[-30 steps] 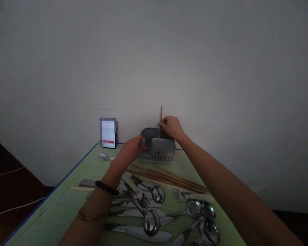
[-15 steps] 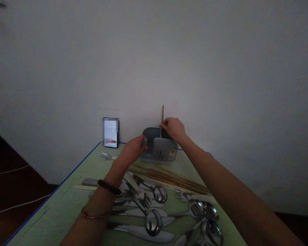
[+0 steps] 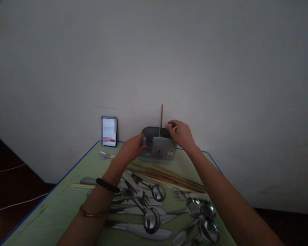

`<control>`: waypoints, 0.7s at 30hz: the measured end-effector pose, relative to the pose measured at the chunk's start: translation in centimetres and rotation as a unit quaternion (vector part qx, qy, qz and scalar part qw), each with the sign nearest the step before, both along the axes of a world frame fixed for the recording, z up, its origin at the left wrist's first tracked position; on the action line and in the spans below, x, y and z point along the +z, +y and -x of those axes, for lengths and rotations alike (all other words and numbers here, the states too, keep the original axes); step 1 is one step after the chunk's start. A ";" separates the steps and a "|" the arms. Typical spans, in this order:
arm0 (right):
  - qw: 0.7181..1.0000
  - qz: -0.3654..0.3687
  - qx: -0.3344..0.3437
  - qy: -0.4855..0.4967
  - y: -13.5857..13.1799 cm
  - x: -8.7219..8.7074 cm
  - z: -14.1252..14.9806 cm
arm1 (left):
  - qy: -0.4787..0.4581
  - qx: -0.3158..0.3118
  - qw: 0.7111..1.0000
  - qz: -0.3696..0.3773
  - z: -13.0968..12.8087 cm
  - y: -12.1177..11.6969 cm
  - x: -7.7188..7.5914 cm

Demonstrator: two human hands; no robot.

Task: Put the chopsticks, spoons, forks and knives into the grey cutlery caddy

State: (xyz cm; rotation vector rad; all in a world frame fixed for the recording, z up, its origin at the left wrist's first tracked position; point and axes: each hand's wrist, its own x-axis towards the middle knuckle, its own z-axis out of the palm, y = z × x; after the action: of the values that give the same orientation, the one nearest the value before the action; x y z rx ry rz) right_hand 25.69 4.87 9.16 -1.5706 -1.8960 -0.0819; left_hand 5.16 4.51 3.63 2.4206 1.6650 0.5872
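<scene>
A grey plastic cutlery holder point(image 3: 159, 150) stands at the far end of the green table point(image 3: 59, 205), against the white wall. My left hand point(image 3: 132, 149) grips its left side, fingers curled round the rim. One wooden chopstick point(image 3: 161, 117) stands upright in the holder, free of my fingers. My right hand point(image 3: 181, 134) hovers just right of the chopstick above the holder's rim, fingers loosely curled with nothing seen in them. Several more chopsticks point(image 3: 169, 177) lie on the table between my forearms.
Several steel spoons point(image 3: 151, 218), forks and knives are scattered on the near half of the table. A phone point(image 3: 109, 131) leans against the wall at the back left, a spoon point(image 3: 105, 155) before it. White cables point(image 3: 12, 205) run across the dark floor at left.
My right hand has let go of the upright chopstick and drawn away to the right. The chopstick stays standing in the holder. The left hand keeps its grip.
</scene>
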 end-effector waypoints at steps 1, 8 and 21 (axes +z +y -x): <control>1.000 -0.016 0.016 0.013 -1.2 -0.3 -0.5 | 0.002 0.003 1.000 0.001 0.0 0.0 -0.1; 0.968 0.206 0.141 0.016 -7.1 -3.0 -4.4 | 0.002 -0.009 0.998 -0.057 1.2 -0.5 0.1; 0.884 0.422 0.090 -0.180 -7.3 -6.5 -3.8 | 0.158 -0.143 0.963 0.165 -3.0 -3.5 -0.1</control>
State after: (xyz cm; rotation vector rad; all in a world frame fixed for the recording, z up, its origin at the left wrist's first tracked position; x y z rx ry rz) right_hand 29.44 -2.47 2.70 -2.0007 -2.5599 0.6668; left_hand 8.14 0.97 3.51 2.5218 1.3322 -0.1177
